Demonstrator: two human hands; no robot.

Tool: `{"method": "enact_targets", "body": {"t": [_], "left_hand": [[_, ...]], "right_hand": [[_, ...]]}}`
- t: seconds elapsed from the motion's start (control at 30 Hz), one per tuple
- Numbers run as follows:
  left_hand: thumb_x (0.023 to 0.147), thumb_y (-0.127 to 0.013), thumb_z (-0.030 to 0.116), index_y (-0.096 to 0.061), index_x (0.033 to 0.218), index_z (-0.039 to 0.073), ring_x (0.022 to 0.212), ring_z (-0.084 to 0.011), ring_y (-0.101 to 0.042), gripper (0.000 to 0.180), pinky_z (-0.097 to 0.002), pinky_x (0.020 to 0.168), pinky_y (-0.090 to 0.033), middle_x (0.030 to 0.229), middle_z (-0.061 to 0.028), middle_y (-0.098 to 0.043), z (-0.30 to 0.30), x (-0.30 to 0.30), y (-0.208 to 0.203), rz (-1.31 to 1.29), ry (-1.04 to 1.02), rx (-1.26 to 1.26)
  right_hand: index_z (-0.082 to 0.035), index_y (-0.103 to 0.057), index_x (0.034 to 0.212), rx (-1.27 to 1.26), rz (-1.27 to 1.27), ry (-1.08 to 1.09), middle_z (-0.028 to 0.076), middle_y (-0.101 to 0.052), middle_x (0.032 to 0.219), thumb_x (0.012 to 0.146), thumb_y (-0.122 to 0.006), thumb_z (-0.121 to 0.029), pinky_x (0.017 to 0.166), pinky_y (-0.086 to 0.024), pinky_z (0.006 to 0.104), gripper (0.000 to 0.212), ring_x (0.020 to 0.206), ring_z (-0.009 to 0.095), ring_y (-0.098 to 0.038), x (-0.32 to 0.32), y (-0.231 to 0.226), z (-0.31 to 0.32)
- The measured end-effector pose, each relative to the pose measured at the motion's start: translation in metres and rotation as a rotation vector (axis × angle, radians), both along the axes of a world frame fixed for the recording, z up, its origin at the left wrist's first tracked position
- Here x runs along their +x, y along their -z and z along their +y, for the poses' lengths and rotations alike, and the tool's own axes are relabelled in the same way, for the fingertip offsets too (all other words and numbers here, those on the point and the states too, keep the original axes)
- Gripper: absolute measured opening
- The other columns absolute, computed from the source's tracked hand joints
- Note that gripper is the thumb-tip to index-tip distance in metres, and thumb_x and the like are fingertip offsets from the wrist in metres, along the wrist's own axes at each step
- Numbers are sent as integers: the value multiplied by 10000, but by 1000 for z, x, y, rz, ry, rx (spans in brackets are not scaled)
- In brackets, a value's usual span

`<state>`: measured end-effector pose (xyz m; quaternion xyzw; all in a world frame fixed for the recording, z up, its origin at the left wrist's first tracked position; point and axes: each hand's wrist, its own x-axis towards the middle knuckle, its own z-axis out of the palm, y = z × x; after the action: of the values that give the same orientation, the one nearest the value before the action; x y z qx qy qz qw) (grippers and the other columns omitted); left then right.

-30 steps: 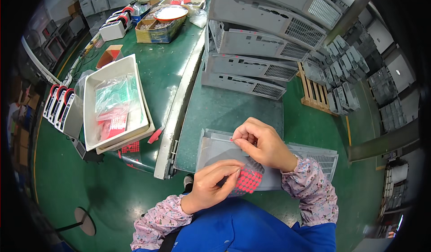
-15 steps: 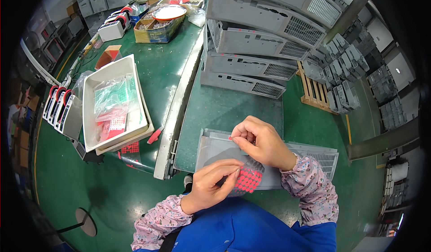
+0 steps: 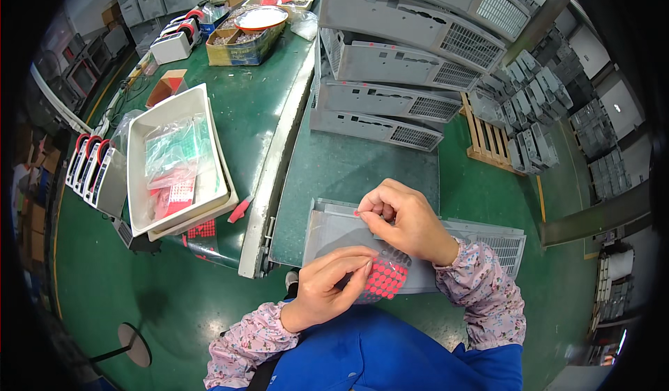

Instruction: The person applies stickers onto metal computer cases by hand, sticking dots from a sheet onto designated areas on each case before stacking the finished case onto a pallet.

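My left hand [image 3: 329,285] is closed on the edge of a clear sheet of round red stickers [image 3: 385,278], held just in front of my body. Some spots near the sheet's upper part are bare of red. My right hand [image 3: 398,217], above and to the right of the sheet, pinches a small red sticker [image 3: 357,213] between thumb and forefinger. Beneath both hands a grey sheet-metal panel [image 3: 327,232] lies on the table, with a vent grille [image 3: 503,250] at its right end. My hands and the sheet cover part of the panel.
Grey vented metal housings [image 3: 383,98] are stacked at the table's far end. On the green bench to the left stands a cream tray [image 3: 135,182] of bagged sheets. A red-handled tool [image 3: 240,210] lies by the bench edge. Tape dispensers [image 3: 97,175] stand farther left.
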<state>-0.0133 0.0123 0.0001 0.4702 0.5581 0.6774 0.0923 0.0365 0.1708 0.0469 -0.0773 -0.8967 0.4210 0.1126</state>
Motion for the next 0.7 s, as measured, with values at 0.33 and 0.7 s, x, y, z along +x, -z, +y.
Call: {"method": "enact_targets", "body": {"t": [0.33, 0.7], "left_hand": [[745, -563, -69, -592, 830, -53, 658, -128, -597, 91, -210, 560, -487, 870, -164, -619, -2, 2, 2, -1, -2, 11], [743, -561, -73, -596, 819, -55, 637, -121, -592, 86, -207, 551, -483, 860, -164, -621, -3, 4, 1, -9, -14, 8]], "right_hand": [[-15, -567, 763, -9, 63, 25, 30, -483, 679, 718, -608, -50, 470, -355, 222, 69, 532, 85, -425, 2, 4, -5], [-13, -553, 752, 18, 79, 36, 29, -497, 696, 710, -603, -32, 476, -352, 220, 68, 546, 84, -436, 4, 5, -9]]}}
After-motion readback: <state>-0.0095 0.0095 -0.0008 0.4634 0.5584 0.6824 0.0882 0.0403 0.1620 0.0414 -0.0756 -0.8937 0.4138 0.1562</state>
